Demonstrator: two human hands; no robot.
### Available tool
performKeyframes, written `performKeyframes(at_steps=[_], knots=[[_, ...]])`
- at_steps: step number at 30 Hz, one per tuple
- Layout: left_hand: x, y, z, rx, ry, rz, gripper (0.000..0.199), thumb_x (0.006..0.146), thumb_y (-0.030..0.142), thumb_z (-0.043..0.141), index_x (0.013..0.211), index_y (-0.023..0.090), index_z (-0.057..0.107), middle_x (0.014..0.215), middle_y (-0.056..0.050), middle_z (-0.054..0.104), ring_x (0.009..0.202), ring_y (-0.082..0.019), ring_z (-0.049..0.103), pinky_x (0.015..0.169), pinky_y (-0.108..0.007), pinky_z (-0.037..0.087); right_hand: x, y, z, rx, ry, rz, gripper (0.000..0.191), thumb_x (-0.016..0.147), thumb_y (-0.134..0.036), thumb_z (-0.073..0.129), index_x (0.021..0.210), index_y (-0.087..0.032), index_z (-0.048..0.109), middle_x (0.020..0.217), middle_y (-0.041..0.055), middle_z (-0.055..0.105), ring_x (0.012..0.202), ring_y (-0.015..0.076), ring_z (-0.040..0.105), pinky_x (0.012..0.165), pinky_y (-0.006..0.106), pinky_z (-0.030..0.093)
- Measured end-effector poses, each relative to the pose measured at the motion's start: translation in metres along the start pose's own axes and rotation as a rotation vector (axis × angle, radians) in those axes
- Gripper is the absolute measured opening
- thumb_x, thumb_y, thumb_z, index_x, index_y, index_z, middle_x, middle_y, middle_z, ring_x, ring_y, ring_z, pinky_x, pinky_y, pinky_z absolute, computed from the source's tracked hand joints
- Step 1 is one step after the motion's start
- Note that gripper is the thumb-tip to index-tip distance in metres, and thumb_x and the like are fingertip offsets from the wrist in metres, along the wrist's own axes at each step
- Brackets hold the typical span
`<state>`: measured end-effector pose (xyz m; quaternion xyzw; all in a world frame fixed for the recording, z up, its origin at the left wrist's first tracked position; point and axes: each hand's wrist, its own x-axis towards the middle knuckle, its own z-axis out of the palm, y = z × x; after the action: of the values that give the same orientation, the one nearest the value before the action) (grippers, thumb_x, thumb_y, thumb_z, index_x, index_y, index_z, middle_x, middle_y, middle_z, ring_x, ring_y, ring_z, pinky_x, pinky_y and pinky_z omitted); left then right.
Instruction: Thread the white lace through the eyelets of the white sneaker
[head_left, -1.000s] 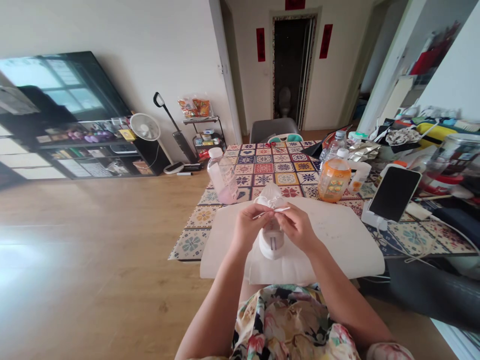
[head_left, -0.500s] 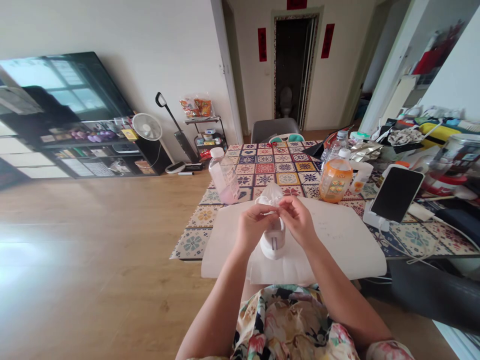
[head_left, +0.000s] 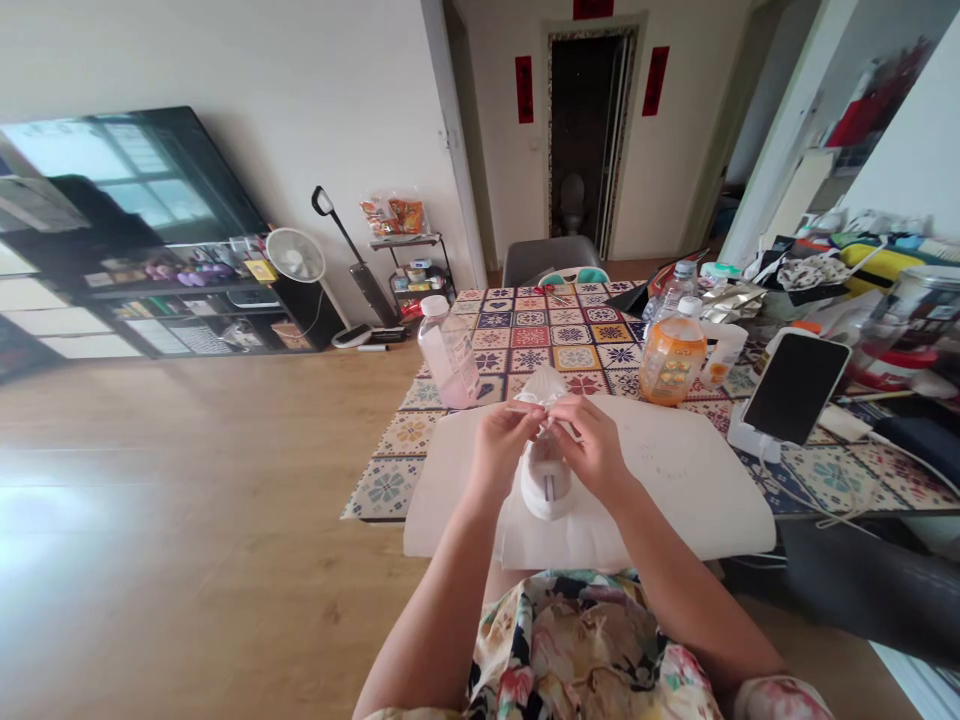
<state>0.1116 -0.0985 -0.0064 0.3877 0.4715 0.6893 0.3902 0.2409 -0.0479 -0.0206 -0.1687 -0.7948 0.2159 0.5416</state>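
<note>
A small white shoe (head_left: 546,484) stands on a white sheet (head_left: 675,470) spread over the patterned tablecloth (head_left: 540,335). My left hand (head_left: 501,450) and my right hand (head_left: 592,447) are both over the front of the shoe, fingers pinched on its thin white lace, which sticks out leftward near my left fingertips. A crumpled clear plastic bag (head_left: 545,385) lies just beyond the shoe's toe. The fingers hide the shoe's upper front.
A clear bottle with pink liquid (head_left: 447,352) stands left of the bag, an orange drink bottle (head_left: 671,355) to the right. A phone on a white stand (head_left: 791,390) sits at right, amid clutter and cables. A grey chair (head_left: 550,260) faces the far table end.
My hands have drawn closer together over the shoe; the lace, stretched between them a second ago, is now bunched at my fingertips. The shoe has not moved.
</note>
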Motion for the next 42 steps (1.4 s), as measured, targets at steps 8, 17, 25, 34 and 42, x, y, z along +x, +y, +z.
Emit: performKeyframes(at_steps=[8,17,25,34,42], knots=[[0.029,-0.013,-0.020,-0.541,0.188,-0.163,0.014,0.082,0.019,0.069,0.072,0.014,0.061,0.078,-0.004,0.071,0.067,-0.009,0.063,0.067,-0.022,0.050,0.006,0.024,-0.004,0.807,0.384,0.458,0.016,0.083,-0.038,0.069,0.082,-0.025,0.060,0.086,-0.0006,0.070,0.093,0.0166,0.066,0.094,0.036,0.049],[0.044,-0.019,-0.070,-0.715,0.392,-0.183,0.027,0.094,0.011,0.049,0.069,0.017,0.043,0.048,0.009,0.036,0.037,-0.003,0.030,0.039,-0.014,0.026,-0.007,0.051,-0.052,1.075,0.492,0.598,0.036,0.073,-0.037,0.081,0.072,-0.023,0.048,0.050,-0.0105,0.028,0.042,0.0060,0.026,0.042,0.018,0.029],[0.038,-0.032,-0.073,0.107,0.225,0.040,0.028,0.077,0.040,0.070,0.072,0.019,0.051,0.048,0.010,0.034,0.042,-0.006,0.028,0.043,-0.018,0.021,-0.020,0.042,-0.050,0.486,0.003,0.582,0.036,0.082,-0.056,0.064,0.073,-0.023,0.053,0.054,-0.0066,0.038,0.045,0.0079,0.026,0.046,0.024,0.022],[0.027,-0.018,-0.060,0.949,-0.381,-0.001,0.029,0.085,0.038,0.050,0.071,0.020,0.067,0.070,-0.001,0.066,0.069,-0.017,0.057,0.065,-0.028,0.040,-0.016,0.028,-0.037,0.037,-0.408,0.624,0.040,0.095,-0.054,0.038,0.085,-0.021,0.057,0.070,0.0007,0.062,0.060,0.0143,0.054,0.059,0.026,0.040],[0.031,-0.023,-0.071,0.863,-0.458,0.097,0.018,0.083,0.033,0.059,0.076,0.020,0.070,0.084,-0.004,0.067,0.082,-0.018,0.062,0.077,-0.030,0.048,-0.019,0.037,-0.043,0.003,-0.438,0.589,0.018,0.087,-0.034,0.055,0.081,-0.019,0.063,0.074,0.0006,0.063,0.070,0.0152,0.057,0.068,0.027,0.043]])
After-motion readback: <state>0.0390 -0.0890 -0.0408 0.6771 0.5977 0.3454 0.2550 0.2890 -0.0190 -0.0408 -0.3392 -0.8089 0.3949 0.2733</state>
